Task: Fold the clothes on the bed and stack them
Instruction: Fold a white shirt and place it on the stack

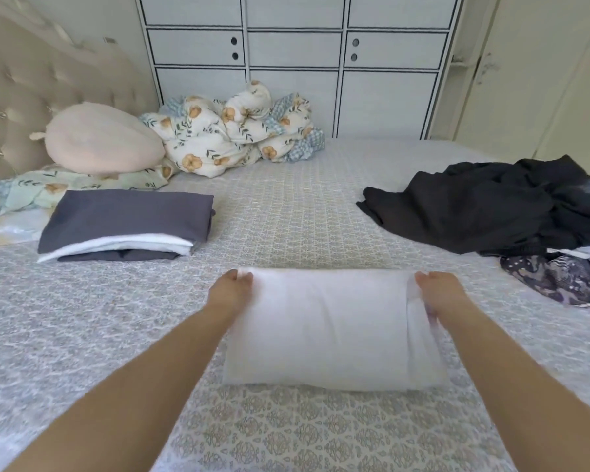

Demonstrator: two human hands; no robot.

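So the person is working on a white garment (331,327) lying in the lower middle of the frame on the patterned bedspread (286,216), already down to a neat rectangle. The left hand (230,289) is gripping the far left corner and the right hand (436,291) is pinching the far right corner, fingers curled over the cloth edge on both sides. To do this bit well I'd say keep both corners level and bring them toward the near edge together, so the fold is landing square instead of skewed, then smooth it flat. The fabric is looking soft and thin, a bit blurry here. Over at the left of the frame a folded stack (123,226) is sitting, grey on top with a white layer and more grey under it. At the right edge a crumpled black pile (484,212) and a dark printed piece (556,279) are waiting, floppy and shapeless.
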